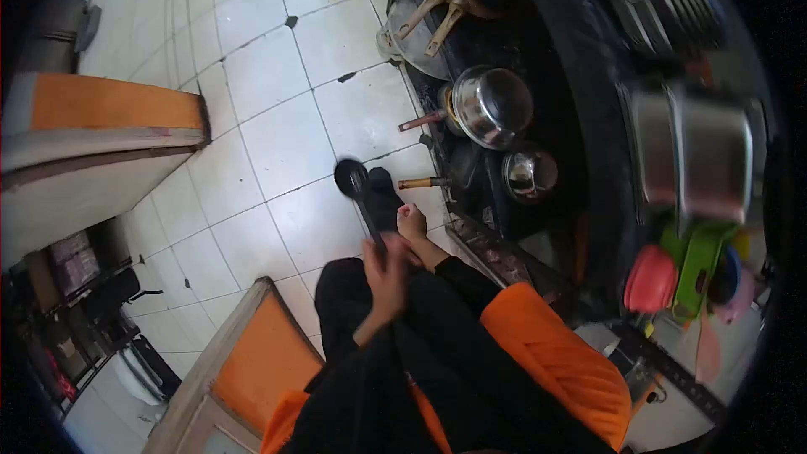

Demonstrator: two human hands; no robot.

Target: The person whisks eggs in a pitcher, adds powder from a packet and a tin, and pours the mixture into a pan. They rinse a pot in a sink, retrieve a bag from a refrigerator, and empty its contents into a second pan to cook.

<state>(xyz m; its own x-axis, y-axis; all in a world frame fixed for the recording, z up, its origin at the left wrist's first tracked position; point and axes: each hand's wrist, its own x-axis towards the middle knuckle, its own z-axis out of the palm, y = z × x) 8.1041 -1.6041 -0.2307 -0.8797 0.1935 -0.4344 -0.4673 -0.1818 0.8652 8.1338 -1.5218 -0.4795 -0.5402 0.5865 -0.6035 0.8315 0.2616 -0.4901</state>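
Clearly, the black ladle with round bowl and long slim handle sits in the left grip, whose fingers wrap the handle's lower part. Its long axis runs forward from that grip, angled slightly left, bowl foremost, above the white tiled floor. Just right of the handle is the right grip, fingers curled; I cannot tell whether it grasps anything. Just ahead of it, a brown cylindrical handle juts from the dark desk. Right of both grips stand a shiny round steel pot and a smaller steel pot.
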